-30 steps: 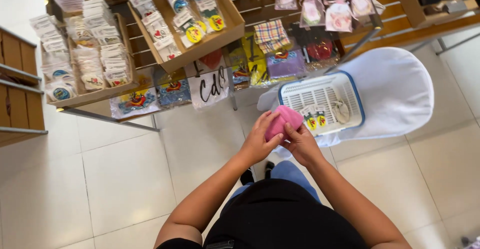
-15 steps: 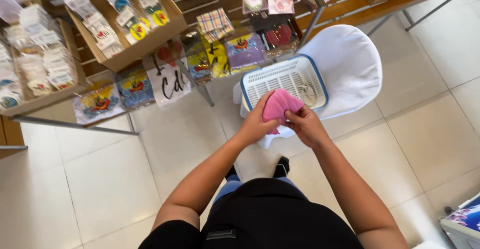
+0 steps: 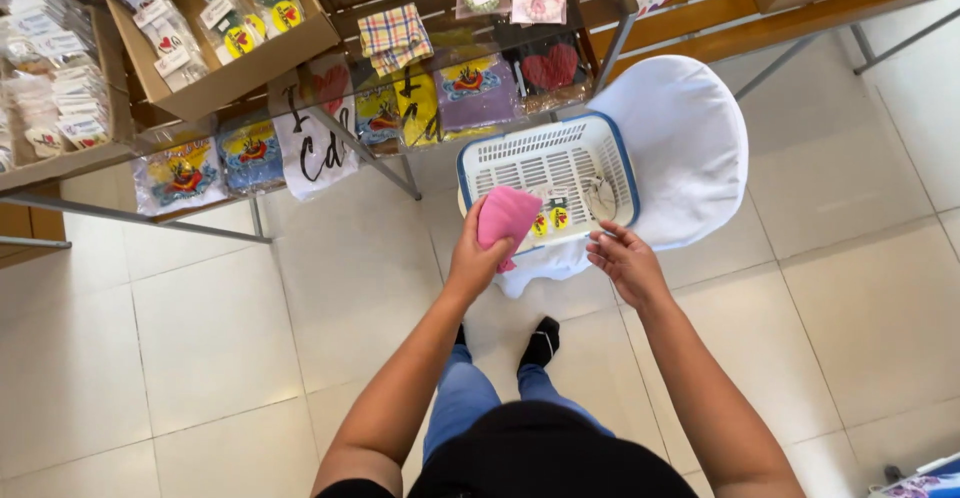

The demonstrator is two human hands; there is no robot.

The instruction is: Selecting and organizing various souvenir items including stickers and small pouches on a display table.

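Note:
My left hand (image 3: 478, 257) grips a folded pink cloth (image 3: 506, 216) just in front of a white plastic basket with a blue rim (image 3: 478, 158). The basket rests on a chair draped in white fabric (image 3: 686, 138) and holds a few small packaged items (image 3: 552, 216). My right hand (image 3: 625, 260) hovers open at the basket's near edge, fingers spread, holding nothing. My legs in blue jeans and a black sock (image 3: 543, 339) show below.
A metal display rack (image 3: 382, 156) stands ahead with hanging packaged goods, a checked cloth (image 3: 396, 35) and printed bags. A cardboard box of small packets (image 3: 215, 28) sits at the upper left. Wooden shelving (image 3: 830, 3) runs along the upper right. The floor is pale tile.
Both hands held the pink cloth together; now my right hand has let go and opened, and my left hand alone holds the cloth. The view has shifted slightly.

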